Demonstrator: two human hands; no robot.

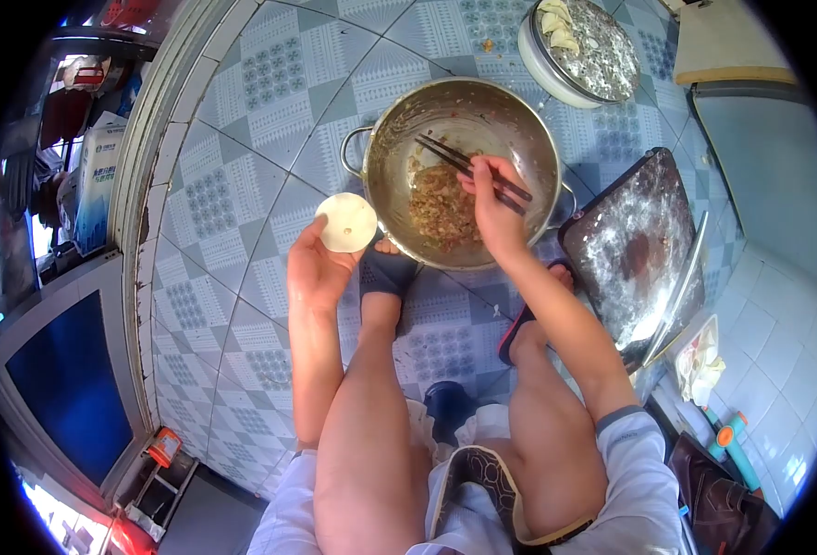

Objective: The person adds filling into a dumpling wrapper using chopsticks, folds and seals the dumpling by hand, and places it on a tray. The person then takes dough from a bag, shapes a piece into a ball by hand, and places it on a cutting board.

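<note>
1. Just left of the metal pot (510, 116), the left hand (319, 268) is closed on a round dough wrapper (349, 222), palm up, thumb at the wrapper's left edge, other fingers mostly hidden. Small speck near the wrapper's middle.
2. Over the pot's right half: right hand (498, 203) clamped on dark chopsticks (450, 153). Tips point far-left, slightly apart, over the pot's inside; can't tell if they touch anything.
3. Chunky filling (443, 208) sits in the near-left part of the pot, with thin smears up the wall. Pot has loop handles left and right, stands on blue patterned floor tiles (270, 185).
4. Far right of pot: round white container (542, 79), floury dark top (602, 55), folded dumplings (558, 26) grouped at its left side.
5. Right of pot: dark board (635, 231), slanted, patchy with white flour.
6. Person's bare legs (371, 435) reach toward the pot's near side, dark footwear (390, 275) just by it.
</note>
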